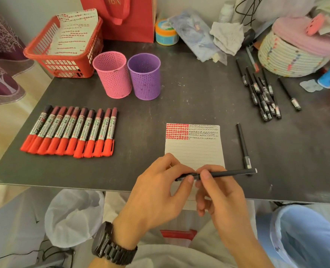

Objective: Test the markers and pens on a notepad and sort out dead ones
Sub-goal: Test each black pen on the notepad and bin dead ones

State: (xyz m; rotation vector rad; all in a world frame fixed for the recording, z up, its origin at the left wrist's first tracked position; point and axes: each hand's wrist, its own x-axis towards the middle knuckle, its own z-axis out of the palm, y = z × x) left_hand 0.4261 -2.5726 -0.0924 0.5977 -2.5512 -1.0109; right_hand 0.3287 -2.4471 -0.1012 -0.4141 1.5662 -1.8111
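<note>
A lined notepad lies near the table's front edge, with red marks top left and black scribbles top right. Over its lower part I hold a black pen level with both hands. My left hand pinches its capped left end, and my right hand grips the barrel just right of it. Another black pen lies right of the pad. A row of several red markers lies at the left. A heap of black pens lies at the back right.
A pink cup and a purple cup stand behind the markers. A red basket holding marked paper sits back left. A woven basket and clutter fill the back right. Bag-lined bins stand below the table at left and right.
</note>
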